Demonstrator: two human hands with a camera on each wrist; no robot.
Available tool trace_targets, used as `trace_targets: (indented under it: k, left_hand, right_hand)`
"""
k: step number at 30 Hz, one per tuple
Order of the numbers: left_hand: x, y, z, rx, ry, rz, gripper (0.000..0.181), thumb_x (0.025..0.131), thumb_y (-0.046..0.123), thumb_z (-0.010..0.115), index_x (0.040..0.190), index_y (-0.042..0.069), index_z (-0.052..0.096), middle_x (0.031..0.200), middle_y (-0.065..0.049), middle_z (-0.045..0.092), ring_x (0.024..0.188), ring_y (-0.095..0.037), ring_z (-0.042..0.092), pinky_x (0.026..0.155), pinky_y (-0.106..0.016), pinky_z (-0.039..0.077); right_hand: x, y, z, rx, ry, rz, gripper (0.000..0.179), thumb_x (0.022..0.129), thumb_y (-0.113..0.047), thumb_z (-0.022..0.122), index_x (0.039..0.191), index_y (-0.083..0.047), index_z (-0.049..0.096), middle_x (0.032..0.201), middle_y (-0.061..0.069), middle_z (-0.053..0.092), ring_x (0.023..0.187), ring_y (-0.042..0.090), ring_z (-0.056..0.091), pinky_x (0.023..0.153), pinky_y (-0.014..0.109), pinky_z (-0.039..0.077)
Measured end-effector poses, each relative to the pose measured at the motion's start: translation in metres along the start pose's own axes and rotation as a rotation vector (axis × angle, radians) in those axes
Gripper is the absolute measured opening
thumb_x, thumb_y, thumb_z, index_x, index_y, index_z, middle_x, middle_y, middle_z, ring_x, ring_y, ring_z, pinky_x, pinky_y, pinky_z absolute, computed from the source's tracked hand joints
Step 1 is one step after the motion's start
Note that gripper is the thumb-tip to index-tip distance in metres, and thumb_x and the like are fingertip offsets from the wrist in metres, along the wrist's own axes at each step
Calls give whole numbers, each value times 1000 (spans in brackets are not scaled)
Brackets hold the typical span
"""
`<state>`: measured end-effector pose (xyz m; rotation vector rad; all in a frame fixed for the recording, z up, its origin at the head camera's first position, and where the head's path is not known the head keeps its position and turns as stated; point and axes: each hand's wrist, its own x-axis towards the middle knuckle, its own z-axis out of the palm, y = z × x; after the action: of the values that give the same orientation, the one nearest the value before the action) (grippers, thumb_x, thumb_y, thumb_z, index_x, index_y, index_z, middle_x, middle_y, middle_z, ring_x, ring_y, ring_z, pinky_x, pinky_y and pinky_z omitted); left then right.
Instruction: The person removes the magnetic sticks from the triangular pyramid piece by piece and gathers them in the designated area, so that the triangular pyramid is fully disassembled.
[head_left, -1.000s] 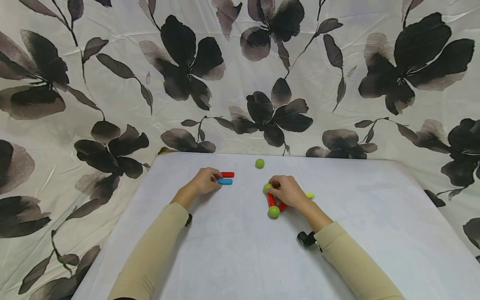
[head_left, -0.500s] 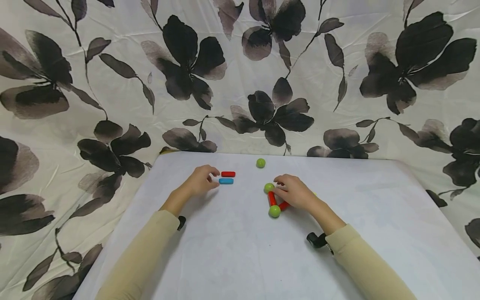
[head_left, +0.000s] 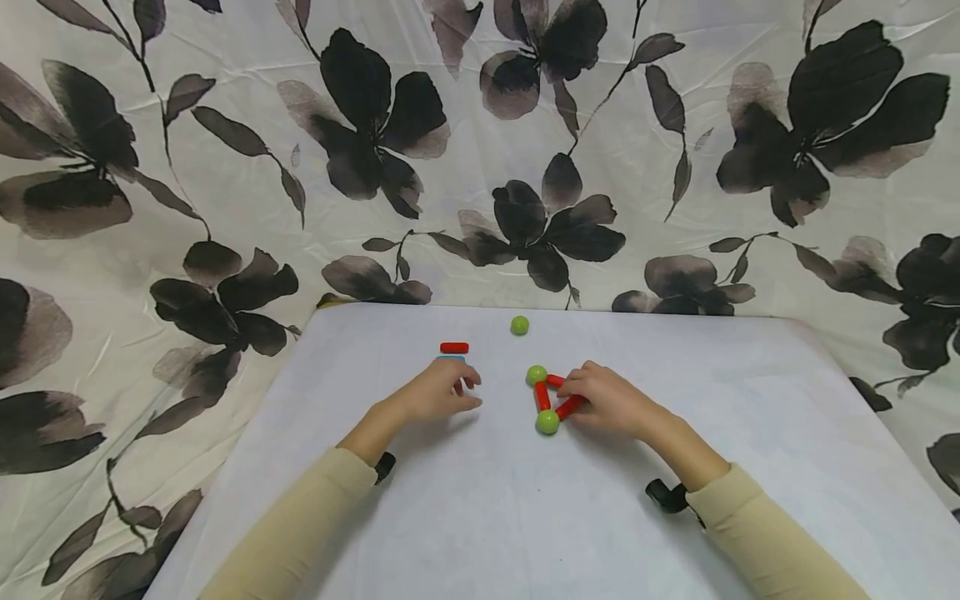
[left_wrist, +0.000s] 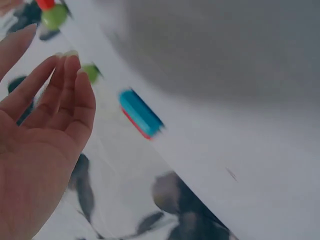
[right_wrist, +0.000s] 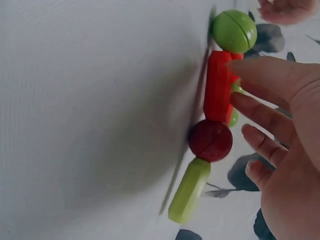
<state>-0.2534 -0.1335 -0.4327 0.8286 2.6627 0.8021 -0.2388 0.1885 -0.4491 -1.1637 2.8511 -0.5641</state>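
Note:
Several green balls and red rods form a joined triangle-like shape on the table. In the head view, one green ball (head_left: 547, 422) is at its near corner, another green ball (head_left: 536, 375) at its far corner, and a red rod (head_left: 542, 397) links them. My right hand (head_left: 611, 400) is at its right side, thumb and forefinger apart at a red rod (right_wrist: 217, 85). That rod runs to a dark red ball (right_wrist: 210, 140) with a yellow-green rod (right_wrist: 189, 190) attached. My left hand (head_left: 438, 390) holds nothing, fingers loosely bent, left of the shape.
Behind my left hand lie a loose red rod (head_left: 453, 347) and a blue rod (left_wrist: 141, 111), mostly covered in the head view. A single green ball (head_left: 519, 326) sits near the far edge of the white table (head_left: 480, 517). Flowered cloth (head_left: 450, 167) hangs beyond.
My left hand has left the blue rod's end and come nearer and to the right. My right hand has let go of the far green ball and moved right, uncovering another red rod.

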Motion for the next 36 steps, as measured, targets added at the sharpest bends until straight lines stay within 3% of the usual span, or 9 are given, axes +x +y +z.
trace_targets:
  k: [6,12,18,25,36]
  left_hand:
    - [10,24,20,-39,-103,-21,35,95,22,75,124,3,69,113,-7,68,97,-20,61,83,-30,54]
    - [19,37,37,-39,-160,19,32,95,23,75,120,4,70,106,-2,68,94,-17,60,82,-27,52]
    - [26,43,49,-52,-150,13,31,94,28,76,114,4,71,90,3,65,84,-12,58,75,-24,50]
    - [33,47,57,-77,-87,-21,26,92,29,78,100,5,72,70,1,60,62,-9,49,58,-22,40]
    - [32,49,59,-87,-43,-94,25,93,27,77,100,3,71,70,1,60,65,-10,51,59,-22,40]
  right_hand:
    - [2,-3,7,-47,0,-41,21,82,-6,84,102,-9,79,101,0,73,92,19,54,84,37,49]
    - [5,-2,12,-39,19,-49,18,82,-10,86,99,-12,79,98,-2,70,91,18,53,84,38,48]
    - [7,-1,14,16,21,-50,17,83,-12,85,100,-11,79,98,-3,68,91,16,54,84,36,48]
    - [10,-5,18,23,36,-56,15,85,-16,85,98,-12,78,95,-4,66,88,13,54,83,35,49]
    - [15,-9,24,68,32,-67,12,88,-19,83,98,-13,79,93,-6,67,85,13,53,79,32,47]
